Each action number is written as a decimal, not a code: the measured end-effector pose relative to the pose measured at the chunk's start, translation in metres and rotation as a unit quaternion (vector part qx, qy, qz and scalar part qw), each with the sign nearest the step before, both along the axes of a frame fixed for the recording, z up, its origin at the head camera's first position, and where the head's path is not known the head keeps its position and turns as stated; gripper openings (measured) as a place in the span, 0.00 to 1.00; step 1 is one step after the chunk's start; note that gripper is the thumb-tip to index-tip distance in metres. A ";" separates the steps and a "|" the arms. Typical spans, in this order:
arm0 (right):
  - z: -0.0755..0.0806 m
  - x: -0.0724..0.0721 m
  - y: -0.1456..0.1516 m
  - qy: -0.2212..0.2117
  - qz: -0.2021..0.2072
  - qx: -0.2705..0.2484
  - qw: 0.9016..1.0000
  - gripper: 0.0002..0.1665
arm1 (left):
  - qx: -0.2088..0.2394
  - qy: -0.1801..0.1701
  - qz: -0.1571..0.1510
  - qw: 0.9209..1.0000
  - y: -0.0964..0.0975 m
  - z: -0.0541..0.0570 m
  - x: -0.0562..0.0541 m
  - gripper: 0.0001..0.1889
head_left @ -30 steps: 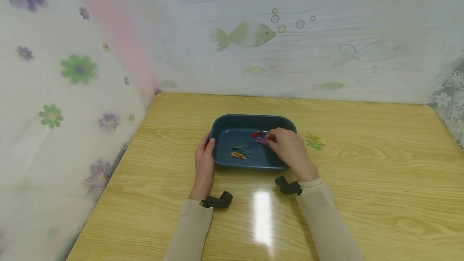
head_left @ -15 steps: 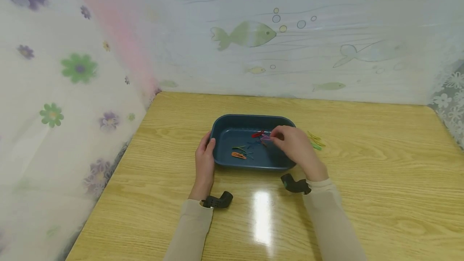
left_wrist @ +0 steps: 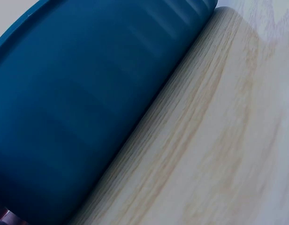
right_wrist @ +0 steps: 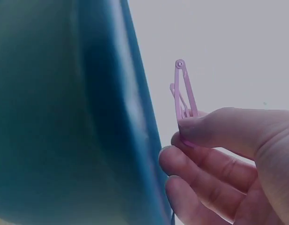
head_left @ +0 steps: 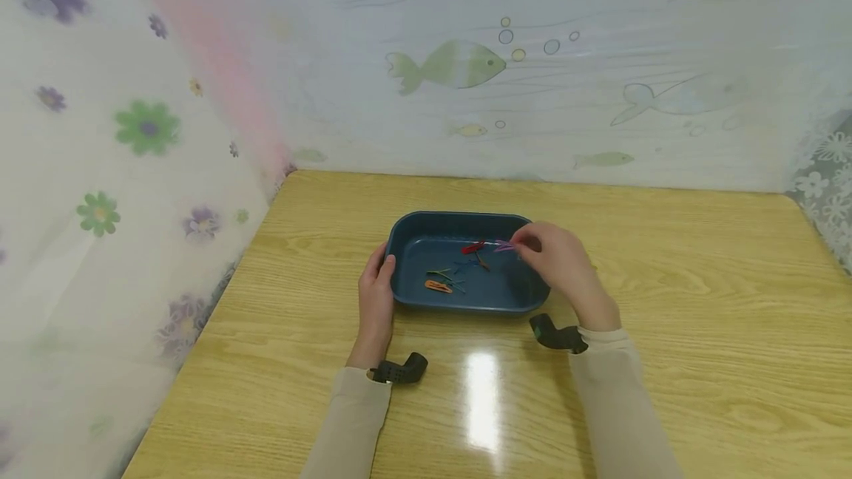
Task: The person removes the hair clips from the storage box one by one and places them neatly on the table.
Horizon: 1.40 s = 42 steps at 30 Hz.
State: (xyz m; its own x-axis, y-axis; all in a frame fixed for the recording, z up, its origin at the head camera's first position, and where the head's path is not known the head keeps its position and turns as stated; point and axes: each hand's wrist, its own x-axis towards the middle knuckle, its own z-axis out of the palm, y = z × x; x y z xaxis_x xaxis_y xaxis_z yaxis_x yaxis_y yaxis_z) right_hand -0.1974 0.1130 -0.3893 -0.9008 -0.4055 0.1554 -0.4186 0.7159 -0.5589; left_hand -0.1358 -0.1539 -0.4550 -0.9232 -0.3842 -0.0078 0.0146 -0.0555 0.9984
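My right hand (head_left: 559, 261) pinches a purple snap hair clip (right_wrist: 177, 96) between thumb and forefinger, raised over the right part of a dark blue basin (head_left: 459, 308). In the right wrist view the clip's prong stands apart from its frame. At the basin's left end, my left hand (head_left: 376, 287) grips the wall, thumb at the rim and fingers outside. Inside the basin lie a red hair clip (head_left: 471, 248), an orange hair clip (head_left: 438, 286), and several thin blue, brown, green and yellowish ones. The left wrist view shows mostly the basin's outer wall (left_wrist: 88, 93).
The basin stands on a wood-grain table (head_left: 699, 301). A bit of yellow (head_left: 595, 267) shows on the table just past my right hand, which hides the rest there. A fish-printed curtain (head_left: 459, 131) hangs along the back, a flowered one (head_left: 146, 228) on the left.
My right hand has lifted the purple clip from among the others and moved right with it, uncovering a brown clip and covering those on the table. My left hand has stayed put.
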 end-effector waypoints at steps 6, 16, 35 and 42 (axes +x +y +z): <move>0.000 -0.002 0.010 -0.007 -0.018 -0.013 1.000 0.07 | 0.003 -0.008 -0.002 1.000 0.000 -0.001 0.001 0.18; -0.002 -0.003 0.024 0.001 -0.045 -0.022 0.999 0.09 | 0.002 -0.009 -0.001 1.000 0.000 -0.001 0.001 0.18; -0.002 -0.002 0.048 -0.009 -0.086 -0.035 0.996 0.11 | 0.008 -0.007 -0.007 1.000 0.000 0.000 0.000 0.19; -0.002 -0.001 0.057 -0.014 -0.104 -0.040 0.994 0.12 | 0.012 -0.008 -0.005 1.000 0.000 0.000 0.001 0.19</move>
State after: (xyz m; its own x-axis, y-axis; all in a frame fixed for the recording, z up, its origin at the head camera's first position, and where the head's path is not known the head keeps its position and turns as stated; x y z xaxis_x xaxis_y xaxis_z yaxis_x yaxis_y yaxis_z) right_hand -0.1981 0.1705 -0.3911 -0.9684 -0.1973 0.1525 -0.2491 0.7385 -0.6266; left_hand -0.1352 -0.1538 -0.4547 -0.9269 -0.3739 -0.0319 -0.0023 -0.0793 0.9968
